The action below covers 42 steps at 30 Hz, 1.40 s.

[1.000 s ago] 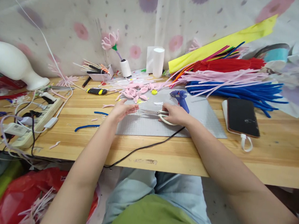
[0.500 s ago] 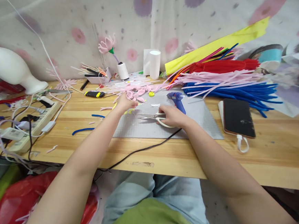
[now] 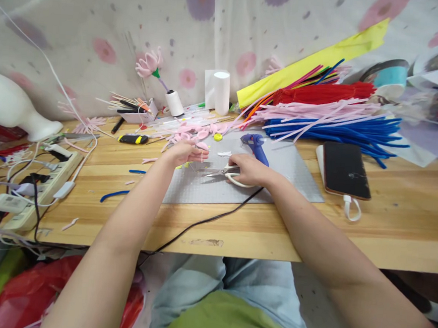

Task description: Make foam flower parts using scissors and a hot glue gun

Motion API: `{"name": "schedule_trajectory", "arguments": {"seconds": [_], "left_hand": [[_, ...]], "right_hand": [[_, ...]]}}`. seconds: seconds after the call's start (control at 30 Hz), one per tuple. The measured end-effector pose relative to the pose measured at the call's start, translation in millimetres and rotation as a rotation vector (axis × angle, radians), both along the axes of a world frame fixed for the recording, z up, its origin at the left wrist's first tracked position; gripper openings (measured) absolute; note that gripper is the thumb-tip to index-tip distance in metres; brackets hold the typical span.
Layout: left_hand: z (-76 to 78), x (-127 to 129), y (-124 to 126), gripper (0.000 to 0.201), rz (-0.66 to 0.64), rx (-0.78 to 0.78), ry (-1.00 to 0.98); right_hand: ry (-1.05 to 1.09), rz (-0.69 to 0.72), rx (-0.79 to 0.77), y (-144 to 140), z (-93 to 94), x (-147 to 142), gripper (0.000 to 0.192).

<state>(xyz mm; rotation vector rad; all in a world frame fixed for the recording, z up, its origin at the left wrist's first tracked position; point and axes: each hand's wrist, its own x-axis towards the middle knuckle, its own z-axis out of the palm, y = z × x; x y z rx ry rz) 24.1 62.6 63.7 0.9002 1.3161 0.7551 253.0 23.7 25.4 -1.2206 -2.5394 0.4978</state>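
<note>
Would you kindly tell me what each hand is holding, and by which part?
The right hand holds the scissors by their white handle loops. The left hand pinches a thin pale stick near its upper end.

We have a single view, worn on the head, looking forward and down across the counter point(image 3: 387, 238) from close range. Our own forearms run up from the bottom of the frame to its middle, our lap fills the lower centre, and a flowered curtain point(image 3: 101, 23) closes off the top.
</note>
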Motion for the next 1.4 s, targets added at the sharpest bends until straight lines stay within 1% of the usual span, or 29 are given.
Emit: {"name": "schedule_trajectory", "arguments": {"seconds": [0.07, 0.13, 0.23, 0.3, 0.37, 0.47, 0.53, 0.57, 0.63, 0.7, 0.77, 0.83, 0.93, 1.07, 1.17, 1.4], "left_hand": [[-0.4, 0.4, -0.7, 0.058, -0.006, 0.016, 0.007], [-0.9, 0.8, -1.2, 0.063, -0.006, 0.064, 0.047], [-1.8, 0.8, -1.5, 0.072, 0.037, 0.131, 0.151], [-2.1, 1.1, -2.5, 0.077, 0.063, 0.141, 0.176], [-2.1, 2.5, -5.3, 0.078, 0.067, 0.132, 0.118], [-2.2, 7.9, -14.2, 0.078, 0.087, 0.103, -0.028], [-4.0, 13.8, -22.4, 0.076, 0.145, 0.094, -0.11], [-5.8, 17.5, -26.8, 0.076, 0.181, 0.097, -0.153], [-11.8, 25.5, -35.5, 0.077, 0.274, 0.093, -0.216], [-20.1, 33.7, -43.4, 0.075, 0.369, 0.125, -0.277], [-28.6, 40.8, -50.2, 0.075, 0.412, 0.16, -0.317], [-34.9, 45.5, -55.5, 0.075, 0.409, 0.168, -0.333], [-38.5, 47.0, -60.4, 0.072, 0.393, 0.173, -0.346], [-36.9, 42.9, -62.0, 0.066, 0.391, 0.204, -0.374], [-36.4, 39.9, -61.7, 0.067, 0.391, 0.212, -0.369], [-42.7, 34.9, -58.3, 0.063, 0.321, 0.275, -0.254]], "right_hand": [[-0.007, 0.014, -0.001, -0.7, 1.5, 1.1, 0.034], [-0.019, 0.028, 0.0, -1.1, 3.0, 2.3, 0.035], [-0.035, 0.034, -0.019, -0.5, 4.0, 4.8, 0.039], [-0.043, 0.04, -0.053, 0.4, 4.2, 7.5, 0.04], [-0.044, 0.052, -0.09, 1.1, 5.1, 10.8, 0.042], [-0.007, 0.065, -0.113, 1.4, 7.7, 13.9, 0.041], [0.084, 0.044, -0.1, 1.0, 8.7, 10.7, 0.034], [0.166, 0.005, -0.094, 0.5, 8.3, 6.6, 0.029], [0.397, -0.126, -0.124, -1.3, 5.4, -6.5, 0.024], [0.647, -0.265, -0.229, -4.1, -0.1, -24.2, 0.027], [0.803, -0.322, -0.337, -7.5, -6.1, -42.1, 0.033], [0.871, -0.327, -0.369, -10.4, -10.8, -55.7, 0.034], [0.876, -0.334, -0.34, -11.8, -14.1, -64.5, 0.029], [0.895, -0.351, -0.338, -9.1, -16.2, -61.9, 0.028], [0.942, -0.344, -0.376, -6.4, -17.4, -58.2, 0.03], [0.953, -0.236, -0.474, -3.3, -15.9, -52.3, 0.036]]}}
